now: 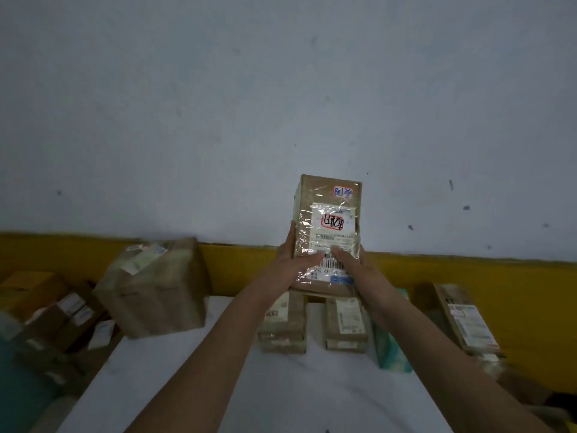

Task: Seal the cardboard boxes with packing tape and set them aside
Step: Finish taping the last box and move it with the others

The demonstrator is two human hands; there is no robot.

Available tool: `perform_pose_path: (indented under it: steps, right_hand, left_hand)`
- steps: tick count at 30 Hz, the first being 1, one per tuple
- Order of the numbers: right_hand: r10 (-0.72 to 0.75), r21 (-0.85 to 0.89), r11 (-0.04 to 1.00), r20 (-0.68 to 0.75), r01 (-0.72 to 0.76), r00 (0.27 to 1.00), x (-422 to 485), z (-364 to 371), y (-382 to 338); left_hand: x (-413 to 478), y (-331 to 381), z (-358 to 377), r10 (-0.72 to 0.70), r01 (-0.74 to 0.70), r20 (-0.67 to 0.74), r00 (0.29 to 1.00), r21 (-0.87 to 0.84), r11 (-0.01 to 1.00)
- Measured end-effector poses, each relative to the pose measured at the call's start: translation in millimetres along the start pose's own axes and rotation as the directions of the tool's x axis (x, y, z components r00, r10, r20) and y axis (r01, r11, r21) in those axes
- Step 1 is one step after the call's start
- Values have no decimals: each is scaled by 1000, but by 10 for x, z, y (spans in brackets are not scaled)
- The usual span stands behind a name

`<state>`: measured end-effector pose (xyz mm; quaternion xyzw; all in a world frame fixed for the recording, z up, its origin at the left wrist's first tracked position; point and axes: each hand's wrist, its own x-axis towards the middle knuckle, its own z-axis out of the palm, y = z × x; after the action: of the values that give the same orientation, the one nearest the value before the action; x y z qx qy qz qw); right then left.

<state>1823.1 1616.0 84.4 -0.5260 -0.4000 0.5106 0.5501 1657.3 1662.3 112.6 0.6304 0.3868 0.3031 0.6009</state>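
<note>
A small brown cardboard box, wrapped in glossy clear tape and carrying a white shipping label with red and blue marks, stands upright at the far edge of the white table. It rests on top of two flat taped boxes. My left hand grips its lower left side, thumb on the front face. My right hand grips its lower right side, fingers over the barcode. No tape roll is in view.
A large taped carton sits at the table's back left, with several smaller parcels piled further left. A teal box and a long labelled box lie to the right. A yellow and grey wall stands directly behind.
</note>
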Motion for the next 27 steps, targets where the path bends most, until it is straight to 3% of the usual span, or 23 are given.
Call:
perform_pose_path:
  steps: [3,7,11,16,24,27]
  right_hand:
    - [46,-17,999,-3,-47,999,120,153,230]
    - [101,-39,994,37,-99,994,268,555,648]
    - [246,-65,968,91,-241,965,493,1134,1185]
    - [435,-148,896,104,-419,895,973,1825,1844]
    - [384,-357,855,-52,-376,922,1879,2361,2867]
    - [391,-392,815,-170,-426,905,1916,2350,3207]
  left_hand:
    - [-42,-206,-155,-69,69,-34,997,16,997]
    - [-230,-623,-456,-175,176,-181,968,-12,984]
    - [-460,-1177,-887,-352,330,-311,883,-122,936]
    - [-221,-1824,-1659,-379,368,-464,801,-119,922]
    - [494,-2987,-2410,-409,431,-422,809,-48,901]
    - [588,-3320,-2425,-488,498,-313,815,-55,866]
